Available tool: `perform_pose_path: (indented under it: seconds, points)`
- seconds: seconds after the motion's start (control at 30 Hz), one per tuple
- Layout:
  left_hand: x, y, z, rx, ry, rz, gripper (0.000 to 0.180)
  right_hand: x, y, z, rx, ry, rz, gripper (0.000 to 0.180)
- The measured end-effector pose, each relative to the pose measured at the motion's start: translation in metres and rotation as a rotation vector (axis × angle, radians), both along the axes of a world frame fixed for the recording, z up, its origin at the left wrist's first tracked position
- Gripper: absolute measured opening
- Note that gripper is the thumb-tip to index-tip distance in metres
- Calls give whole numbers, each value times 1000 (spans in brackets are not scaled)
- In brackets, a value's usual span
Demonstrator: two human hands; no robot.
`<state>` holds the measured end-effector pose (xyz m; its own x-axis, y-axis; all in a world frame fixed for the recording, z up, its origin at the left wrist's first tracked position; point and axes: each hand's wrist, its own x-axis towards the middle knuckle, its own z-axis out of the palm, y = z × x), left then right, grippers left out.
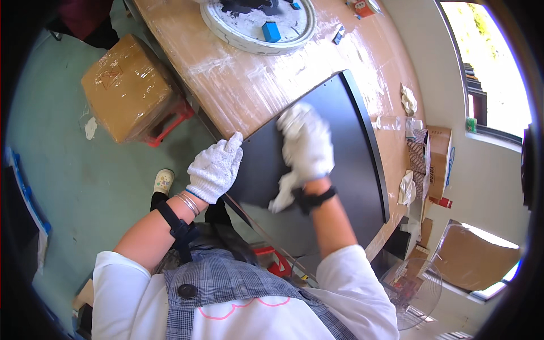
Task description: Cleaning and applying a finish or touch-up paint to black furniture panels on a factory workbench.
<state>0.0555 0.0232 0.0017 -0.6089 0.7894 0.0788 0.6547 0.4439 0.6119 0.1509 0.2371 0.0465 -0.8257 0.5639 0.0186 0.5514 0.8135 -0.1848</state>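
A large black panel (258,175) with a raised rim along its right side lies on the table in front of me. My left hand (216,169), in a white knit glove, is closed at the panel's left edge, its fingers close together there. Over the middle of the panel is my right hand (310,148), gloved too and smeared by motion. It is closed on a white cloth (283,192), whose loose end hangs toward me over the black surface.
The brown table (226,85) carries a round white lid-like tray (212,25) with a small blue block (271,32). Left stands a taped carton (127,88) on a red stool (173,123). Crumpled white paper (408,99) lies by the wall; a fan (411,292) stands lower right.
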Motion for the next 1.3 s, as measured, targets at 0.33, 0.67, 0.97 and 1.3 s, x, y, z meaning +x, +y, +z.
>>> perform_pose_path:
  seconds: [0.33, 0.67, 0.97, 1.3]
  points:
    - [5, 4, 4, 88, -106, 43, 33, -32, 80, 14, 158, 38, -411, 24]
    - [-31, -30, -48, 404, -326, 317, 30, -25, -152, 51, -283, 19, 223, 24]
    - [-3, 24, 20, 378, 289, -208, 49, 302, -123, 23, 113, 188, -1078, 12]
    - [19, 49, -3, -100, 459, -394, 51, 214, -179, 30, 48, 200, -814, 15]
